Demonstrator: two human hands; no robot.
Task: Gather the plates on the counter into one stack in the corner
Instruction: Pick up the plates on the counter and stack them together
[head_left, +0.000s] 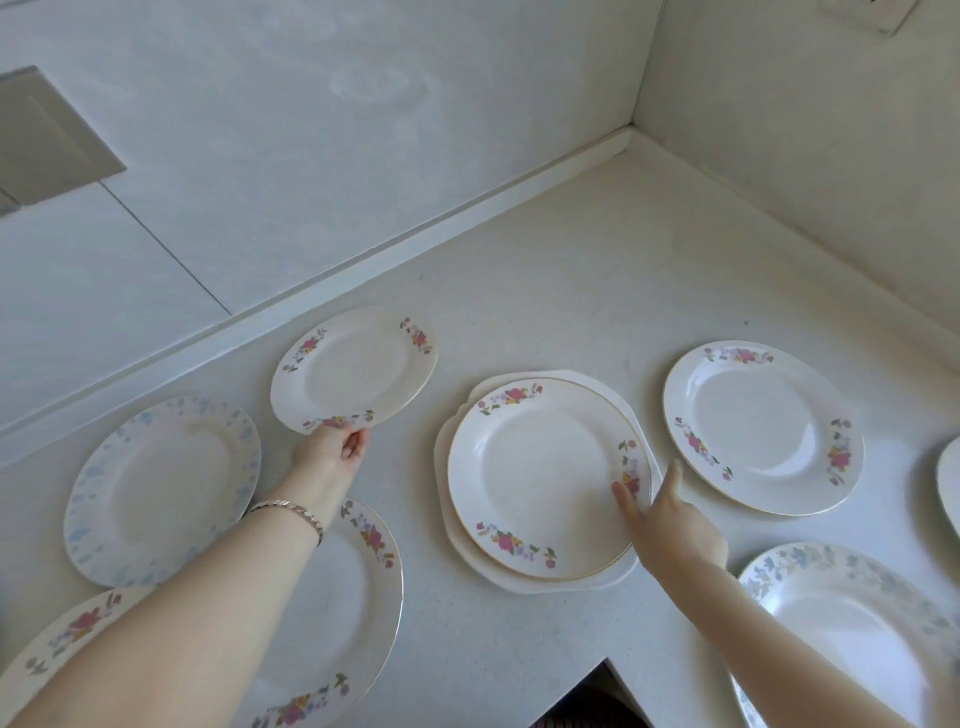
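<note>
While the left hand (332, 452) grips a round, pink-flowered white china plate (356, 366) near the white counter's (545, 291) back edge, the right hand (670, 519) lies released. Its straight fingers (674, 475) touch a second flowered plate (540, 478) mid-counter.

pink-floral plate (355, 366), blue-floral plate (161, 491)

A pale speckled desk (571, 291) is running into a corner (631, 132) where the back wall (311, 156) and right wall (805, 156) are meeting. A raised white strip (415, 244) is lining the back wall's foot. A grey panel (47, 140) is sitting far left. Soft light is casting faint round reflections on the back wall.
</note>
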